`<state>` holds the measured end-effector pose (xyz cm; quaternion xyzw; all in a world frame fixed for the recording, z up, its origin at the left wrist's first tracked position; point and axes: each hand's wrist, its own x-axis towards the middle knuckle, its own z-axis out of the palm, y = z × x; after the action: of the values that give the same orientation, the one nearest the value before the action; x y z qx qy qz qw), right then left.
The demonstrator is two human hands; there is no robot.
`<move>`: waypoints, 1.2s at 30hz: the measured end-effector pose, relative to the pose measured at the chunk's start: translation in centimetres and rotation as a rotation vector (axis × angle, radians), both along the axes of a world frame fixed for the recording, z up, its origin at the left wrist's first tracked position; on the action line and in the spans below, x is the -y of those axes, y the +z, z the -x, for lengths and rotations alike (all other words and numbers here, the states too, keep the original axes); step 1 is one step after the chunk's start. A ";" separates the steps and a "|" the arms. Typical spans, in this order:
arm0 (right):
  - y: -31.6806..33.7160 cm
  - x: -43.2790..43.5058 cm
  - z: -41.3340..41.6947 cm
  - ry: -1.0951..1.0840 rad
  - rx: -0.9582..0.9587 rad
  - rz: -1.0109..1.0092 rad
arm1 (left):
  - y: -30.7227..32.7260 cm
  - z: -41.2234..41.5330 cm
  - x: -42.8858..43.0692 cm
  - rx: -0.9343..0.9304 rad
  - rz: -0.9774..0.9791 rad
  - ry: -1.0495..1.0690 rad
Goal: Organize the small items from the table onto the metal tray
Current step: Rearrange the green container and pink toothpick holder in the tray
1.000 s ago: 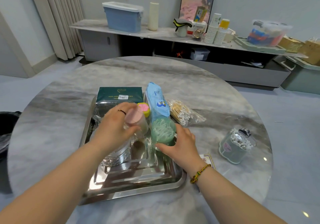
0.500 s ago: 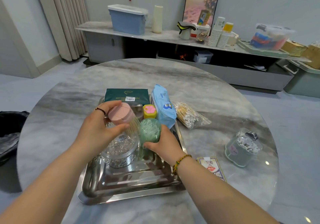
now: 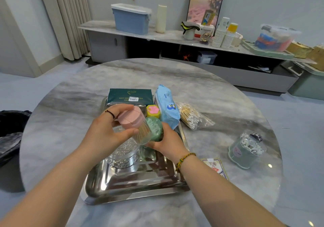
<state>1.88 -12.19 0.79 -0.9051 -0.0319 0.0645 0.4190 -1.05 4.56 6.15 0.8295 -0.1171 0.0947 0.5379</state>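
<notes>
A shiny metal tray (image 3: pixel 133 186) lies on the round marble table (image 3: pixel 70 135). Above it my left hand (image 3: pixel 103 132) grips a tilted pink-lidded toothpick jar (image 3: pixel 135 124). My right hand (image 3: pixel 166 142) holds a green-lidded jar (image 3: pixel 154 127), also tilted, right beside the pink one. A clear glass jar of metal clips (image 3: pixel 124 155) stands in the tray under my hands. At the tray's far end rest a dark green packet (image 3: pixel 130 96), a small yellow and pink box (image 3: pixel 153 110) and a blue wipes pack (image 3: pixel 167 105).
On the table to the right of the tray lie a bag of cotton swabs (image 3: pixel 191 115), a green lidded swab holder (image 3: pixel 245 151) and a card deck (image 3: pixel 215 168). A black bin (image 3: pixel 10 130) stands at the left. A cluttered sideboard (image 3: pixel 175 37) runs along the back wall.
Both hands have lifted their jars off the tray floor and tilted them. The pink-lidded jar has swung up and right against the green one. The view has shifted a little.
</notes>
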 end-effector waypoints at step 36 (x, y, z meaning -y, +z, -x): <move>0.4 4.5 1.8 -0.085 0.108 0.333 | -5.2 -0.6 4.9 0.050 -0.874 -0.048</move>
<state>0.10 -16.70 1.22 -0.9647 -0.0050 0.0026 0.2634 -0.47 -0.34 0.98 0.9737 -0.1782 0.0436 0.1354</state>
